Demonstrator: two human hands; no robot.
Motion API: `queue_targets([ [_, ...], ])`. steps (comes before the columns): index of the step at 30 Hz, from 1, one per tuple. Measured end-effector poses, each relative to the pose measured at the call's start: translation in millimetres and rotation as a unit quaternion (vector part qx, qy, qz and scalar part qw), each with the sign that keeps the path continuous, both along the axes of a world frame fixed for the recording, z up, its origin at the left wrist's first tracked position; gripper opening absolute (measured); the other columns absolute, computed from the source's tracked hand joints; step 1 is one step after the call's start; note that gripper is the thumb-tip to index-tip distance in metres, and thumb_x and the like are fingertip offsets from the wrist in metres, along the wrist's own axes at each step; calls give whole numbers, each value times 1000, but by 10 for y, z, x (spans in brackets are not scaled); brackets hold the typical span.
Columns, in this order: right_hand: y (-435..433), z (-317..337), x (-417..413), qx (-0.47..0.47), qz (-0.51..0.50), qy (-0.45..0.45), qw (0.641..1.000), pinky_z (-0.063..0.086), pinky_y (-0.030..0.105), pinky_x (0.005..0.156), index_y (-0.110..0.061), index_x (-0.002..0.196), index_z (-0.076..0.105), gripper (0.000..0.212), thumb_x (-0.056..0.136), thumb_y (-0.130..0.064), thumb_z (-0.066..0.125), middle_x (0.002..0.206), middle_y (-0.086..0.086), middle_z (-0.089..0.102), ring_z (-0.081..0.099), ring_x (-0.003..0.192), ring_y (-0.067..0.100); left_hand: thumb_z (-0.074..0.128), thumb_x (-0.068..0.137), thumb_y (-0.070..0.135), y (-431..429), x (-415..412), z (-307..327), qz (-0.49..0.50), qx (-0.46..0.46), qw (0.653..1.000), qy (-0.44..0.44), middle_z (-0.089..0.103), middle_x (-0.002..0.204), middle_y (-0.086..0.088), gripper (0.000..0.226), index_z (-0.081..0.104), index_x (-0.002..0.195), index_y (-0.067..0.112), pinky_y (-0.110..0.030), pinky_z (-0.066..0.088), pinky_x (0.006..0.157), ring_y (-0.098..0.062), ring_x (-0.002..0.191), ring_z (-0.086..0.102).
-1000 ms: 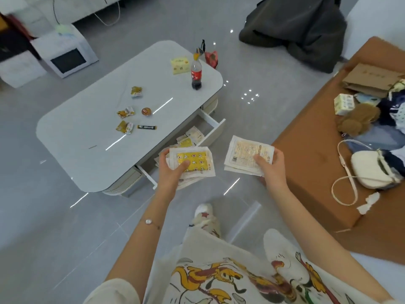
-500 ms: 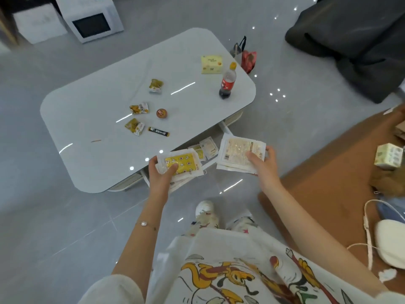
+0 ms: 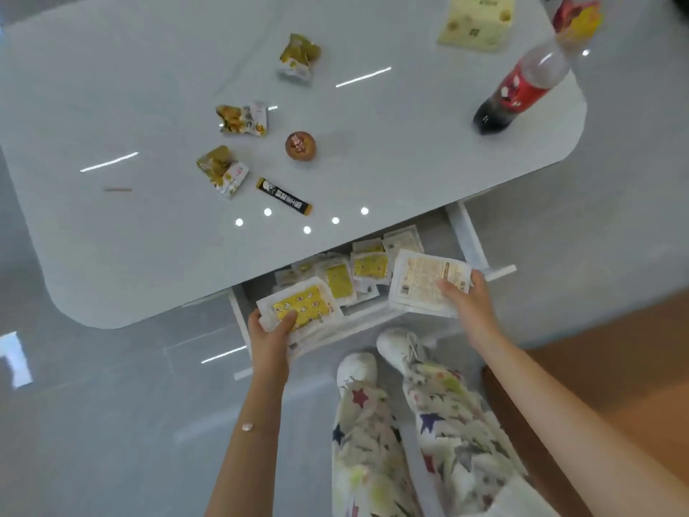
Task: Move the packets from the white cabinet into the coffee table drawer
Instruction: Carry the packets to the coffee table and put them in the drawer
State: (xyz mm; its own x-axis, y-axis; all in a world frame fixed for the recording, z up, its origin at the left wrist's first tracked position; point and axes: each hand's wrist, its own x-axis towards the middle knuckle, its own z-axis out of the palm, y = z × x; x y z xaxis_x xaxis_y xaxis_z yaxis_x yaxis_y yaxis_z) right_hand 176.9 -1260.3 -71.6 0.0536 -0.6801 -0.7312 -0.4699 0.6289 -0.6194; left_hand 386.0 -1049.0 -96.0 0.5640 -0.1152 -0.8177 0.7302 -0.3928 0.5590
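The coffee table drawer (image 3: 470, 236) stands pulled open under the table's near edge, with several white-and-yellow packets (image 3: 367, 268) lying inside. My left hand (image 3: 270, 337) grips a stack of packets (image 3: 309, 305), yellow face up, over the drawer's left front corner. My right hand (image 3: 471, 302) holds a second stack of packets (image 3: 421, 283), pale printed side up, over the drawer's right part. The white cabinet is out of view.
On the white coffee table (image 3: 149, 236) lie three snack wrappers (image 3: 223, 169), a black stick sachet (image 3: 284, 196), a small round brown item (image 3: 300, 145), a cola bottle (image 3: 522, 91) and a yellow pack (image 3: 477, 20). An orange-brown surface (image 3: 615, 360) lies to the right. My feet (image 3: 376, 358) stand just before the drawer.
I have come right up to the table and bent over it. Both hands have carried their packet stacks forward and down until they hang over the open drawer.
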Motion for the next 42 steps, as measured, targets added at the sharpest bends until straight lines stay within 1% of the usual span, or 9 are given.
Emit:
queue_targets([
  [9, -396, -2117, 431, 80, 53, 34, 995, 51, 22, 63, -13, 125, 52, 43, 86, -13, 70, 114, 1, 62, 62, 93, 14, 69, 86, 12, -347, -53, -1851, 40, 11, 998, 37, 63, 120, -7, 49, 44, 127, 25, -46, 51, 95, -26, 106, 64],
  [13, -381, -2547, 570, 98, 84, 41, 991, 53, 33, 77, -13, 120, 51, 41, 84, -6, 69, 115, 5, 61, 61, 100, 21, 70, 86, 13, -400, -77, -2153, 35, 35, 999, 15, 63, 111, -1, 40, 46, 113, 30, -46, 51, 95, -25, 106, 64],
  [18, -391, -2516, 601, 72, 150, 89, 982, 53, 38, 88, -13, 132, 41, 55, 84, -9, 67, 123, 8, 58, 59, 110, 25, 69, 86, 13, -346, -101, -2029, -80, 83, 988, -99, 52, 132, 2, 65, 33, 140, 24, -34, 49, 95, -16, 114, 54],
  [23, -402, -1687, 662, -22, 234, 80, 969, 43, 30, 95, -21, 145, 28, 63, 91, -16, 60, 144, 3, 41, 43, 130, 22, 65, 89, 22, -298, -78, -1320, -186, 108, 954, -207, 43, 145, -1, 62, 34, 143, 20, -34, 37, 107, -18, 133, 40],
  [27, -471, -668, 763, -68, 285, 44, 955, 42, 45, 106, -28, 144, 31, 59, 91, -29, 57, 149, -1, 36, 37, 135, 19, 63, 90, 26, -444, -15, -379, -195, 65, 953, -223, 48, 139, 0, 55, 40, 140, 22, -39, 37, 109, -17, 129, 44],
  [30, -522, 191, 878, -125, 347, 41, 929, 36, 41, 110, -29, 145, 32, 56, 94, -36, 54, 148, -2, 38, 35, 136, 20, 58, 89, 40, -569, 22, 433, -239, 57, 931, -269, 48, 140, -3, 56, 40, 141, 27, -45, 35, 110, -20, 131, 41],
  [32, -552, 791, 950, -182, 408, 44, 894, 31, 40, 110, -29, 147, 30, 56, 96, -41, 49, 148, -1, 38, 31, 138, 22, 46, 86, 56, -611, 56, 982, -320, 107, 875, -346, 45, 144, -3, 65, 38, 143, 27, -47, 30, 111, -26, 133, 38],
  [36, -588, 1878, 1064, -349, 547, 103, 754, 31, 42, 107, -29, 150, 25, 59, 97, -51, 39, 146, 4, 43, 34, 134, 26, 25, 82, 65, -597, 90, 2009, -437, 215, 749, -450, 33, 152, -6, 77, 28, 149, 27, -51, 10, 116, -31, 144, 18],
  [42, -354, 3071, 1209, -441, 620, 107, 640, 16, 44, 115, -30, 152, 17, 65, 95, -51, 41, 153, 6, 30, 19, 142, 29, 31, 86, 60, -293, 10, 3235, -405, 274, 720, -493, 26, 156, -7, 71, 29, 149, 27, -52, 7, 118, -33, 146, 13],
])
